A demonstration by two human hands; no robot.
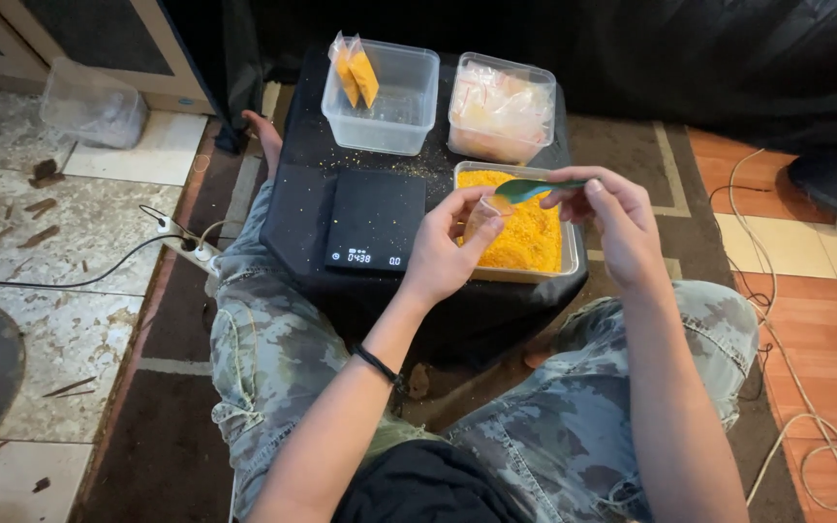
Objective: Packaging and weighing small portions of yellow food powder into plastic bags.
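**Inspector A:** State of the hands, please.

**Inspector B:** The left hand [443, 247] was grasping a small clear bag [481, 215], pinched between thumb and fingers, its mouth turned up. The right hand [617, 225] was closed on the handle of a green spoon [533, 189], pinched at the fingertips. The spoon's bowl lay at 9 o'clock from that hand, touching or just above the bag's mouth (I could not tell which).

**Inspector A:** And where were the bag and spoon held?

**Inspector B:** Over the near left corner of a rectangular clear tub of orange powder [535, 237], which stood on a low black stand [302, 208] between the person's knees.

**Inspector A:** Surroundings?

**Inspector B:** A black digital scale [375, 218] sat at 9 o'clock from the tub, just beside it, display lit. At 12 o'clock from the scale stood a clear container [385, 102] with two filled orange packets [355, 73] leaning on its left rim. At 3 o'clock from that, a second container [501, 108] held pale clear bags. Orange grains were scattered on the stand between the containers and the scale.

**Inspector A:** Anything further?

**Inspector B:** A black band [377, 365] circled the left wrist. A white power strip [191, 247] lay on the floor at 9 o'clock from the stand, and a white cord [777, 320] ran along the tiles at 3 o'clock
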